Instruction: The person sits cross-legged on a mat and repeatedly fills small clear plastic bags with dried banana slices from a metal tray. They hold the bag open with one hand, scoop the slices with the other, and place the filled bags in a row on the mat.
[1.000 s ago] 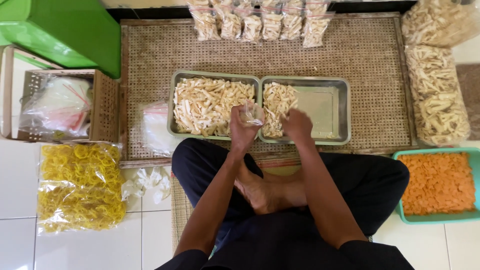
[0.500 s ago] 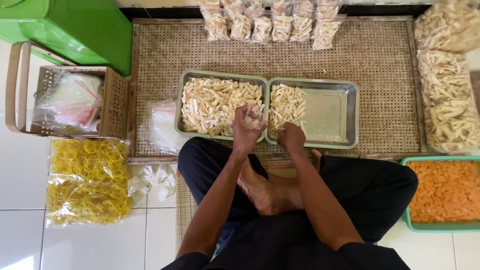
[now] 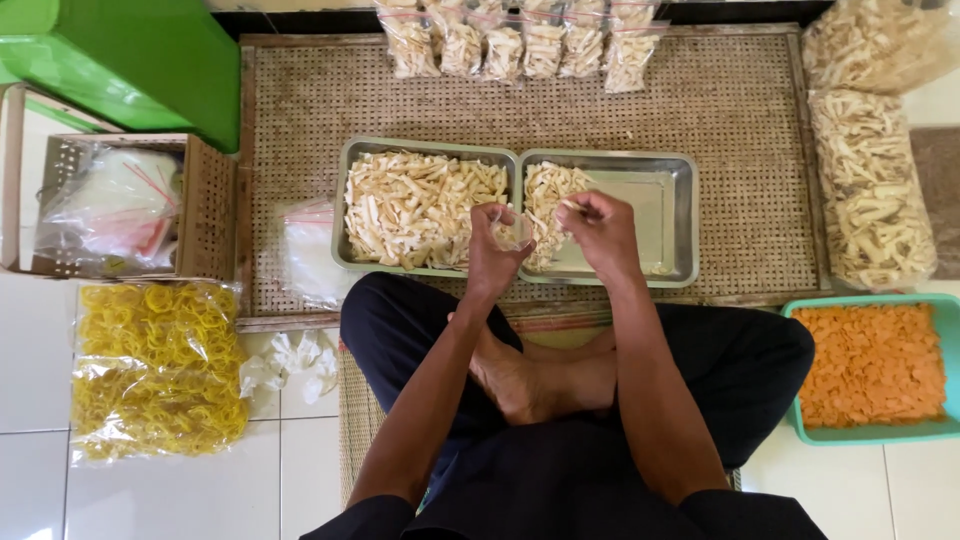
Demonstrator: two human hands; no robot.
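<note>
- Seated cross-legged, forearms reaching forward over the lap.
- Left hand [image 3: 492,240] curled around a small clear bag [image 3: 512,234], holding it up above the seam between two trays.
- Right hand [image 3: 600,228] pinched shut on pale snack sticks [image 3: 571,204] beside the bag.
- Beyond: left steel tray [image 3: 345,200] heaped with sticks, right steel tray [image 3: 680,200] mostly bare.
- Farthest: row of filled bags [image 3: 520,45] on woven mat [image 3: 740,130].

Surroundings as I sit: green stool [image 3: 120,60] at my far left, wicker box [image 3: 205,205] of plastic bags beside it, yellow rubber bands [image 3: 155,370] on the tiled floor [image 3: 40,350], filled packets [image 3: 520,45] along the mat's [image 3: 740,130] far edge, teal tray [image 3: 948,320] of orange chips at my right.
</note>
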